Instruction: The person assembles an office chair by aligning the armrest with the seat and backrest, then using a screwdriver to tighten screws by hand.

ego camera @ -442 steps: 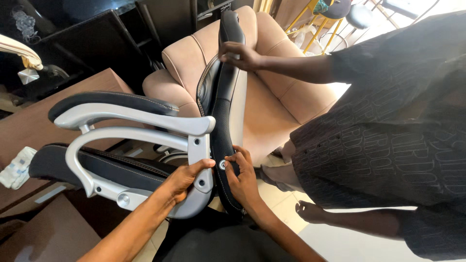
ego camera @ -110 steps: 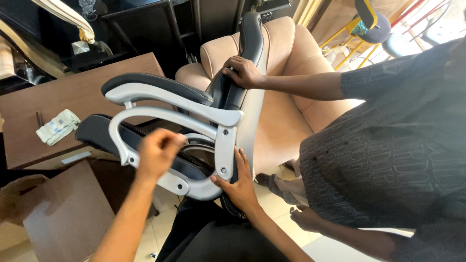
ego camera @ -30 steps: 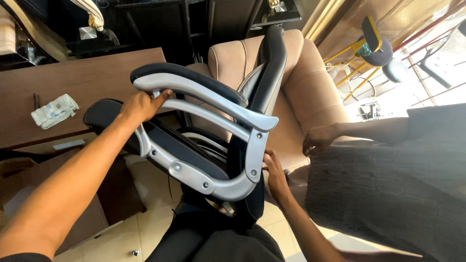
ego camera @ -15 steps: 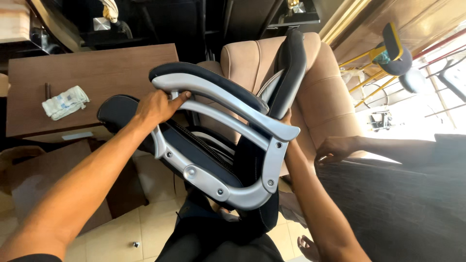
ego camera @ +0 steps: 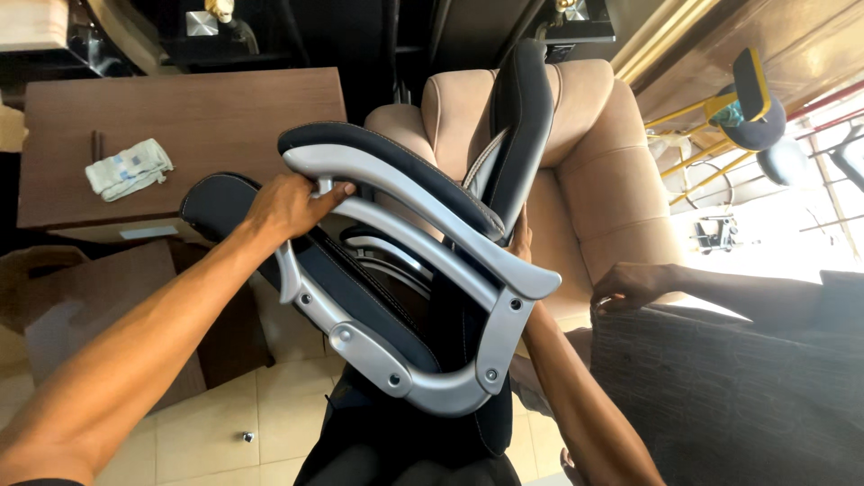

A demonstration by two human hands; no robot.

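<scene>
1. At the far left, a folded white cloth (ego camera: pixel 129 168) lies on a brown wooden desk (ego camera: pixel 207 117), near its left edge. Below the desk sit brown cardboard boxes (ego camera: pixel 99 306) on a pale tiled floor (ego camera: pixel 243 414), where one small dark part, perhaps a screw (ego camera: pixel 247 437), lies loose.

2. Your left hand (ego camera: pixel 286 205) is closed around the front end of the grey armrest frame (ego camera: pixel 396 270), fingers curled over the upper bar just under its black arm pad (ego camera: pixel 387 171).

3. The office chair (ego camera: pixel 432 315) you are holding fills the middle of the view. It is tipped on its side, its black seat towards the desk and its black backrest (ego camera: pixel 522 126) rising against a beige armchair (ego camera: pixel 585 180) behind.

4. Your right hand (ego camera: pixel 519 243) reaches up behind the backrest, touching its edge. Only the fingertips show, so I cannot tell how far it is closed.

5. At the right, another person's hand (ego camera: pixel 630 285) rests loosely curled, holding nothing, on a dark striped garment (ego camera: pixel 720 396), apart from the chair.

6. This looks like the armrest-fitting stage: the frame sits flat against the seat side, with bolts showing along its lower curve. A next move would likely call for keeping the chair steady with both hands while checking that the frame is seated.
</scene>
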